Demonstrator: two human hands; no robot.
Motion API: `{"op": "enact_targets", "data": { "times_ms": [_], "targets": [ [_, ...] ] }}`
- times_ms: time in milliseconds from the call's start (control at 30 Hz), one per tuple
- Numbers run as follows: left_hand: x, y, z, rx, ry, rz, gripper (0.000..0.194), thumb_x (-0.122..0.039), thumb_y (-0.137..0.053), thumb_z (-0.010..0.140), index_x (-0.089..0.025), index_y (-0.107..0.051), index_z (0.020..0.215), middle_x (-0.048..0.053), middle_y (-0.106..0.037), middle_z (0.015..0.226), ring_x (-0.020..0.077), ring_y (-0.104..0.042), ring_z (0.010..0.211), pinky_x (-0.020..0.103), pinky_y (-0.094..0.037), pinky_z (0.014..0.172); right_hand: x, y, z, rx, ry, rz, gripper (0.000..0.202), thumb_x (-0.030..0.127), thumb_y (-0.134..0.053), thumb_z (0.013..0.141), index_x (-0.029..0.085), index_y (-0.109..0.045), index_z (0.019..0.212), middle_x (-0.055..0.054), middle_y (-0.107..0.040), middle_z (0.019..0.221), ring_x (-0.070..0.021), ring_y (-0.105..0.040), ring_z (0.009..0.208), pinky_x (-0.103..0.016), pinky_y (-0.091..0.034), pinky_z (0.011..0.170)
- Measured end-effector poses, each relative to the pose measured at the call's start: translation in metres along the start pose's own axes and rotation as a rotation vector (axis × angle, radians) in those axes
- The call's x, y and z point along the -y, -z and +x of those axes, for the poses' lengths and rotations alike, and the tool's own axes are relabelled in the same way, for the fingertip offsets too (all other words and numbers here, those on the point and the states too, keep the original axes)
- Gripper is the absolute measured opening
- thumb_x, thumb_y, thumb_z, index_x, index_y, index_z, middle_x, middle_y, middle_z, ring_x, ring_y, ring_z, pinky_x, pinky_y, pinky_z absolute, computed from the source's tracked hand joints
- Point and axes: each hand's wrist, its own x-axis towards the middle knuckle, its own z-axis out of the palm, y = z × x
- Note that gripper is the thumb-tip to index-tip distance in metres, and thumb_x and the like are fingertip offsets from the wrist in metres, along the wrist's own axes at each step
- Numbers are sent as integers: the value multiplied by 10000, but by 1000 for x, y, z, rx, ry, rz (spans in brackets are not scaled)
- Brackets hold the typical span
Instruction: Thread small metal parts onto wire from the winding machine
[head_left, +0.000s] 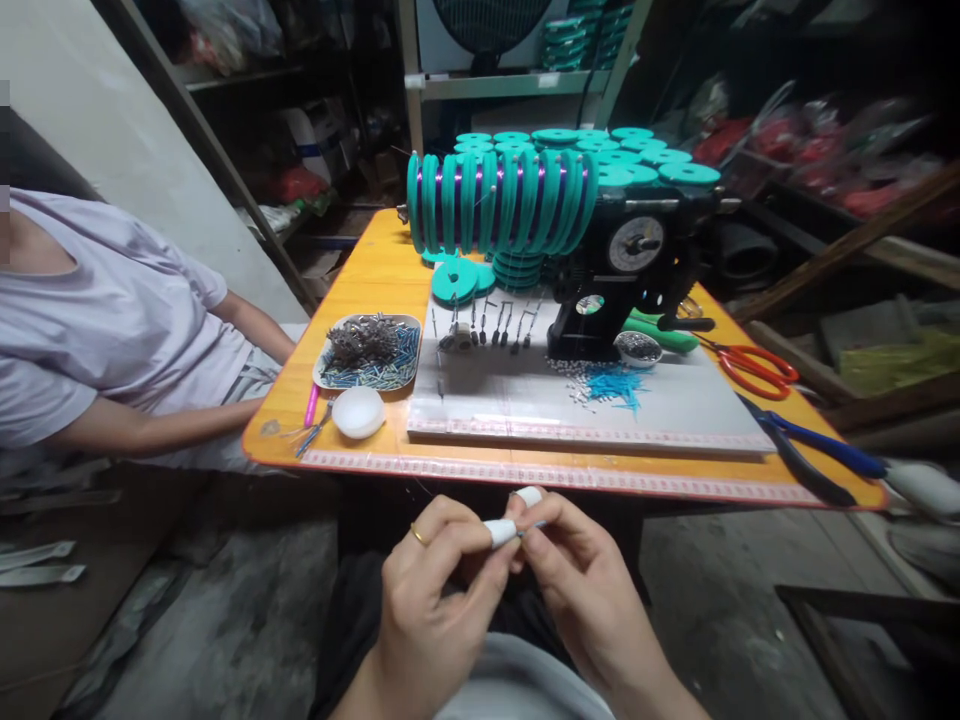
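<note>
My left hand [442, 580] and my right hand [581, 580] meet in front of the table edge, both with fingers pinched together. White tape wraps the index fingertip of the left hand, and another taped fingertip shows beside it. Between the fingertips of my right hand shows a sliver of a thin small blue piece [541, 524]. Whatever the left fingers pinch is mostly hidden by the fingertips. A pale grey round container rim [517, 660] is partly visible below my wrists.
On the orange table [360, 270] stand a black winding machine [600, 280] with teal spools [502, 200], a tray of small parts [367, 375], a white cup [358, 413], red-handled scissors [757, 370] and blue-handled pliers [817, 445]. Another person [112, 320] sits at the left.
</note>
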Motion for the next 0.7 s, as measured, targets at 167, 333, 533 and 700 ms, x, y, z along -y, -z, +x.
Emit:
{"op": "enact_targets", "data": {
  "times_ms": [167, 333, 533, 700],
  "targets": [
    [19, -1, -2, 33, -152, 0, 186, 2, -693, 825, -170, -697, 896, -17, -642, 765, 128, -683, 775, 373, -509, 993, 6, 7, 4, 42, -65, -47, 150, 289, -743, 883, 182, -693, 791, -7, -603, 869, -90, -562, 702, -183, -482, 663],
    [26, 1, 3, 70, -166, 136, 145, -100, -705, 855, -239, -681, 889, -44, -633, 703, 211, -691, 961, 532, -308, 1118, 7, 7, 4, -42, 11, -235, 176, 316, -730, 889, 194, -668, 778, -11, -613, 865, -118, -579, 697, -223, -507, 663],
    [32, 1, 4, 158, -63, 180, 256, -99, -695, 811, -243, -597, 999, -9, -732, 868, 259, -645, 1113, 587, -226, 1133, 8, 7, 4, -120, 126, -379, 141, 309, -710, 903, 205, -687, 811, -29, -627, 884, -141, -594, 727, -257, -526, 679],
    [35, -1, 4, 106, -90, 142, 200, -42, -629, 819, -227, -572, 870, -28, -675, 778, 196, -663, 904, 513, -364, 1052, 6, 7, 3, -132, 161, -417, 105, 286, -702, 911, 213, -692, 837, -35, -621, 905, -147, -605, 736, -266, -537, 677]
  ]
}}
